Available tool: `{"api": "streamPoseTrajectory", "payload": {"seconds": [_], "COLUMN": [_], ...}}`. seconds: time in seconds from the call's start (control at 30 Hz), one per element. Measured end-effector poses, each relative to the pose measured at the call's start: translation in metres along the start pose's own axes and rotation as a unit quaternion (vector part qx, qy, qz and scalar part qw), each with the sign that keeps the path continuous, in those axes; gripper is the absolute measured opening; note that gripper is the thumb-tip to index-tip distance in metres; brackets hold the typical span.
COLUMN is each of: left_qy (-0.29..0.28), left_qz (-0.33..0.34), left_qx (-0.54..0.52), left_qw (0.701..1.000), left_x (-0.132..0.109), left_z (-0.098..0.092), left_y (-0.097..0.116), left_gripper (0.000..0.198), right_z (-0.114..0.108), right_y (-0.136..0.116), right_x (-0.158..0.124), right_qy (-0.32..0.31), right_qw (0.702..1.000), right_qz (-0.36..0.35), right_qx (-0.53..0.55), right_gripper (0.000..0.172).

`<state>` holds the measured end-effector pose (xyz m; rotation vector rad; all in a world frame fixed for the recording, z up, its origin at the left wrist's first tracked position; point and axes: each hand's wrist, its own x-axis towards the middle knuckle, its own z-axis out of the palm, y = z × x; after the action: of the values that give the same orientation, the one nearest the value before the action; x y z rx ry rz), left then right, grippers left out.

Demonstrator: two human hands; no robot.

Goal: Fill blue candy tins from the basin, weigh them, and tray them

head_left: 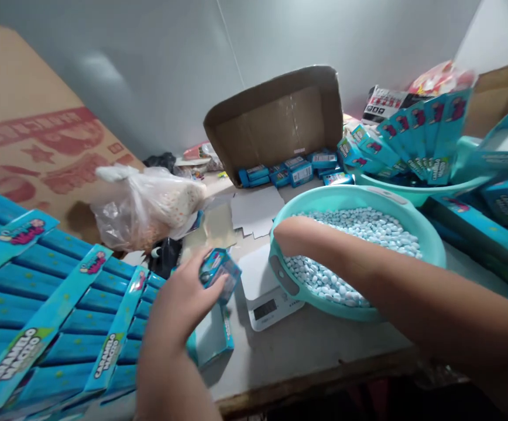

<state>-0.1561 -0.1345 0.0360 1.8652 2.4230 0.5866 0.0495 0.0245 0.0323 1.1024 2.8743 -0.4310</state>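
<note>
My left hand [179,298] is closed around a small blue candy box [224,270], tilted, with a see-through window on its side. My right arm reaches across a turquoise basin [432,251] filled with pale blue candies [324,280]. The right hand [293,231] is bent down at the basin's left side, and its fingers are hidden. Between the two hands lies a white digital scale [265,313], partly under the basin's edge. A shallow blue carton [214,336] lies on the table below the left hand.
Stacked blue cartons [56,310] fill the left side. A tipped cardboard box [275,120] stands at the back, with small blue boxes [300,172] by its opening. A plastic bag [157,202] sits back left. Another turquoise basin [460,184] holds folded blue cartons [416,137].
</note>
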Motion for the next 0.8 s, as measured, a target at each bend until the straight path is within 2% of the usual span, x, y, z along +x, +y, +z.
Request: {"api": "streamPoseTrajectory", "payload": {"seconds": [0.07,0.1,0.2,0.27,0.4,0.53,0.63,0.8], "left_qy": [-0.028,-0.052,-0.120,-0.137,-0.086,-0.033,-0.021,-0.033], "left_qz": [0.033,0.064,0.179,0.255,0.400,0.510,0.558,0.574], "left_qx": [0.030,0.041,0.079,0.116,0.174,0.213,0.223,0.233], "left_qw": [0.999,0.996,0.973,0.950,0.896,0.833,0.799,0.784], "left_x": [0.000,0.002,0.013,0.023,0.037,0.038,0.038,0.035], "left_z": [-0.023,-0.034,-0.061,-0.069,-0.067,-0.064,-0.070,-0.069], "left_y": [-0.025,-0.036,-0.056,-0.062,-0.069,-0.079,-0.085,-0.100], "left_gripper": [0.067,0.063,0.049,0.046,0.044,0.032,0.023,0.026], "right_z": [-0.009,-0.013,-0.019,-0.020,-0.020,-0.022,-0.022,-0.021], "right_y": [-0.007,-0.009,-0.013,-0.013,-0.011,-0.011,-0.011,-0.009], "right_x": [-0.002,-0.003,-0.007,-0.009,-0.009,-0.008,-0.009,-0.008], "right_qy": [-0.101,-0.129,-0.130,-0.128,-0.138,-0.138,-0.127,-0.123], "right_qw": [0.993,0.989,0.989,0.990,0.989,0.990,0.991,0.992], "right_qz": [0.020,0.027,0.028,0.026,0.030,0.030,0.031,0.028], "right_qx": [-0.049,-0.063,-0.060,-0.055,-0.044,-0.021,-0.005,-0.001], "right_gripper": [0.017,0.023,0.032,0.035,0.038,0.039,0.038,0.032]}}
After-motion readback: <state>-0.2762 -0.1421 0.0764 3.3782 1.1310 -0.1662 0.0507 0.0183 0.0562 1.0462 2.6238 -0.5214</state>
